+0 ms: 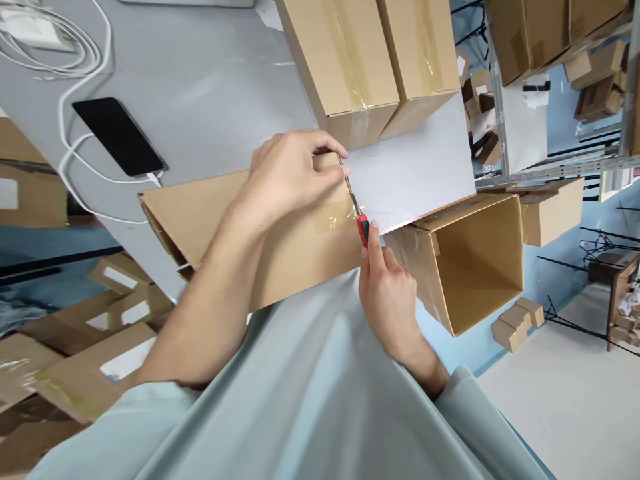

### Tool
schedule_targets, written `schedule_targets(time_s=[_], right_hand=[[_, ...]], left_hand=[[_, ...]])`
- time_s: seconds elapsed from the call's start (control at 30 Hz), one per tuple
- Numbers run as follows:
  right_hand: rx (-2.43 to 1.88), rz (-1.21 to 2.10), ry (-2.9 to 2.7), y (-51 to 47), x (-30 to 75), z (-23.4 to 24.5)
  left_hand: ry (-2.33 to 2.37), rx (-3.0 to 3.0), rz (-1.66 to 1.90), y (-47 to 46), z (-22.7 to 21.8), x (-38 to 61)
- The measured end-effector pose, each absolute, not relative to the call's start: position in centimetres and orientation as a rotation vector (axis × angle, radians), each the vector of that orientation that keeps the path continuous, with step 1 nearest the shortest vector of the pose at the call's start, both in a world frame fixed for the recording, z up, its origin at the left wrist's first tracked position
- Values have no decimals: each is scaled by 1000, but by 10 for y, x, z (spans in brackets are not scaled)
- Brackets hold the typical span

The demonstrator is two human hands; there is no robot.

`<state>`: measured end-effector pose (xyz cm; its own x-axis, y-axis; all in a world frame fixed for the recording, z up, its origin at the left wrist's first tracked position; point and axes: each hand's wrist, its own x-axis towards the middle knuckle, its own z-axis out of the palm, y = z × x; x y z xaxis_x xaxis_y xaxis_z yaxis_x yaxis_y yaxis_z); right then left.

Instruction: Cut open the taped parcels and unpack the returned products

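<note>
A closed-sided cardboard box lies on the table right against my body, with a strip of clear tape near its right end. My left hand rests over the box, its thumb and fingers closed around the top right corner. In my right hand is a red and black utility knife, index finger stretched along the handle. The knife's blade meets the box's right edge beside the tape, pointing toward my left fingertips. At the box's left end, flaps stand apart.
Two taped cardboard boxes stand beyond my hands on the grey table. A black phone with a white cable lies at the left. An open carton is at the right, below metal shelving. More boxes fill the lower left.
</note>
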<state>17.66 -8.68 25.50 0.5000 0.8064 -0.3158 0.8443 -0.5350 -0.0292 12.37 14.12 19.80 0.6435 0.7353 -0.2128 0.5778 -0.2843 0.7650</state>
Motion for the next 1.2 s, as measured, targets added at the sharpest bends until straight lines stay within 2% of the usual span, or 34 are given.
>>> schedule_targets(time_s=[0.27, 0.43, 0.57, 0.67, 0.77, 0.87, 1.0, 1.1, 1.2], right_hand=[[2409, -591, 1398, -79, 170, 288], [2552, -447, 1610, -133, 175, 279], [2604, -620, 1734, -154, 201, 292], [2828, -752, 1668, -154, 235, 296], [3087, -799, 1425, -141, 282, 249], [3177, -910, 1248, -114, 332, 146], [3180, -957, 1036, -80, 380, 15], [3143, -990, 1032, -71, 401, -30], [3123, -975, 1042, -69, 415, -40]], left_hand=[[983, 1980, 183, 136, 202, 125], [1013, 1997, 316, 129, 193, 130], [1009, 2025, 350, 129, 198, 126], [1076, 2045, 509, 119, 217, 103], [1343, 2106, 602, 95, 233, 62], [1720, 2077, 538, 64, 228, 18], [2079, 1673, 464, 34, 191, -16], [2039, 1440, 626, 25, 166, -22], [2032, 1399, 694, 26, 158, -26]])
